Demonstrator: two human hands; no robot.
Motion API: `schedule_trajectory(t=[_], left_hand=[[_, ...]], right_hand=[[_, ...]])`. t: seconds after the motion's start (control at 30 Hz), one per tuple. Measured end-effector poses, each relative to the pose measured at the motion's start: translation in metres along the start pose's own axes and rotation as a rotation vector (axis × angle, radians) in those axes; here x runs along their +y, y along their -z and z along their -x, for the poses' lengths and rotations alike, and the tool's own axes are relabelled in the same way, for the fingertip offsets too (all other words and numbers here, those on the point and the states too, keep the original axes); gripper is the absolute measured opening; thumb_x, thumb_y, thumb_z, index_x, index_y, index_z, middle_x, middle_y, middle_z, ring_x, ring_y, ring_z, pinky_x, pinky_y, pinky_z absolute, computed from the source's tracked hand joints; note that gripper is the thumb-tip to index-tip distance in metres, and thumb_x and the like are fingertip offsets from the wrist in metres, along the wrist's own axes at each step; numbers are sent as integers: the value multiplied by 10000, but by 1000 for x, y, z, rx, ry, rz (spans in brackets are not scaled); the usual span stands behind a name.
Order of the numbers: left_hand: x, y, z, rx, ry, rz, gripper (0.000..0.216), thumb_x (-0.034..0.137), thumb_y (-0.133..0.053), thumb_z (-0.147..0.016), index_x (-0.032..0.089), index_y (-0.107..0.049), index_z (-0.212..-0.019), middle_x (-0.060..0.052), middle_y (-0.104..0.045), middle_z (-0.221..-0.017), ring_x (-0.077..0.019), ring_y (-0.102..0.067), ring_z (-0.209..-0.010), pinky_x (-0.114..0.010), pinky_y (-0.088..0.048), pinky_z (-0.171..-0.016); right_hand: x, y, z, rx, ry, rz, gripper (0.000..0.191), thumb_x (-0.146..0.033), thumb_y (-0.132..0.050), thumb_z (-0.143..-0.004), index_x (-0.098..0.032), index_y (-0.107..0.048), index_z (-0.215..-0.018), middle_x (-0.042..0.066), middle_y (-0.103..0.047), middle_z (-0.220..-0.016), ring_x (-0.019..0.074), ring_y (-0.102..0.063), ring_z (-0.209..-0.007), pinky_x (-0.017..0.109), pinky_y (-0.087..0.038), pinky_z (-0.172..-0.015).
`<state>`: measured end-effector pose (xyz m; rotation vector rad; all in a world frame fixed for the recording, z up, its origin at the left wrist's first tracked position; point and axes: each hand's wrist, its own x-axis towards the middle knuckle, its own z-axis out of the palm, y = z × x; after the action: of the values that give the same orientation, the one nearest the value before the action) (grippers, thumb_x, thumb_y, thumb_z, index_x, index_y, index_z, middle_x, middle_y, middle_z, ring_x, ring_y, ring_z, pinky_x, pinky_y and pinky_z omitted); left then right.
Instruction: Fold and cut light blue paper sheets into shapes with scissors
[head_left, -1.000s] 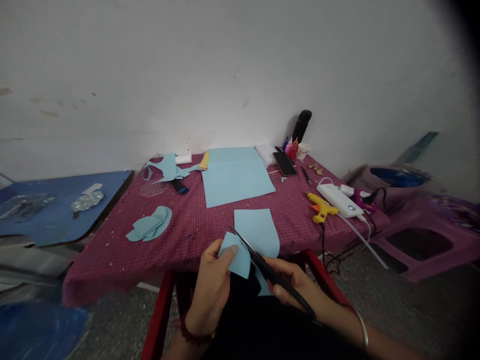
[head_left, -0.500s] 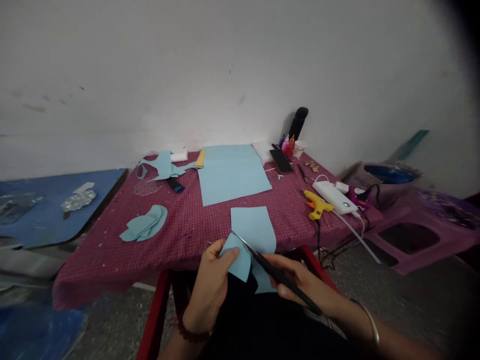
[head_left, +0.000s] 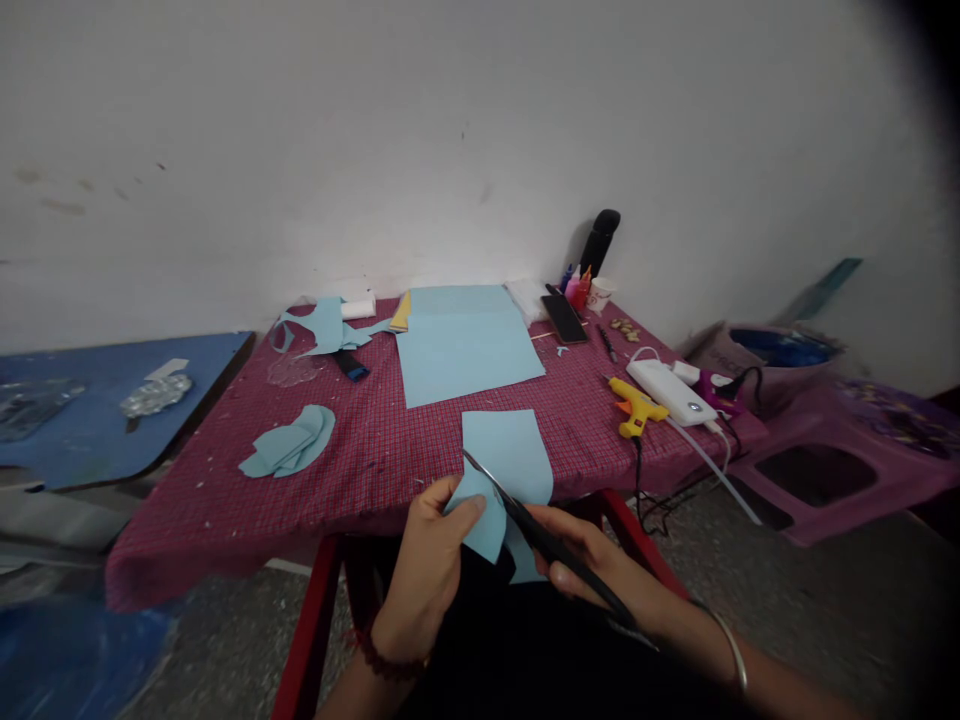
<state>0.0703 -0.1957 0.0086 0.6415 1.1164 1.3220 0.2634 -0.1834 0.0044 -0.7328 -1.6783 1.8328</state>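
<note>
My left hand (head_left: 429, 560) pinches a small light blue sheet piece (head_left: 484, 515) between thumb and fingers. Dark, long-handled scissors (head_left: 544, 540) are gripped in my right hand (head_left: 592, 565), and their silver blade lies against the upper right edge of that piece. Just behind, a larger light blue sheet (head_left: 506, 450) rests on the table and hangs over its front edge; part of it is hidden by the scissors. Off to the left lies a loose stack of rounded light blue pieces (head_left: 296, 443).
A big light blue sheet (head_left: 469, 350) covers the table's middle, with scraps (head_left: 326, 325) at back left. On the right are a yellow glue gun (head_left: 636, 405), a white power bank (head_left: 671, 390) with cables and a phone (head_left: 564, 318). A pink stool (head_left: 817, 510) stands beyond.
The scissors' blade has shifted slightly up along the held piece's edge, and the piece has turned a little in my left hand. Both hands keep their hold.
</note>
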Motion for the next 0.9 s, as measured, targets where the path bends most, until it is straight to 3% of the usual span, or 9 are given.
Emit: schedule_trajectory(t=[0.3,0.63,0.9], left_hand=[[2,0,1,-22,39,58,117,170,-723,-644,128,-648,-723,26,-609,-609,-75,-512,-501,-193,-419,-510],[2,3,-3,-47,88,84,110,156,-733,-597,130,-649,-663,26,-575,-567,-82,-516,-500,-200,-414,-521],[5,5,-3,-72,98,45,145,166,-739,-593,124,-701,-726,-2,-630,-618,-96,-540,-529,-214,-420,-545]], right_hand=[[8,2,5,36,3,-36,620,-510,-668,-798,-219,-550,-1333,62,-657,-956,169,-611,-809,369,-476,-916],[7,11,12,36,-49,-12,538,-441,-659,-831,-259,-551,-1327,78,-643,-1145,208,-603,-1023,342,-458,-928],[-2,34,18,-32,-84,107,629,-456,-688,-803,-199,-506,-1348,74,-611,-1008,199,-588,-941,331,-481,-866]])
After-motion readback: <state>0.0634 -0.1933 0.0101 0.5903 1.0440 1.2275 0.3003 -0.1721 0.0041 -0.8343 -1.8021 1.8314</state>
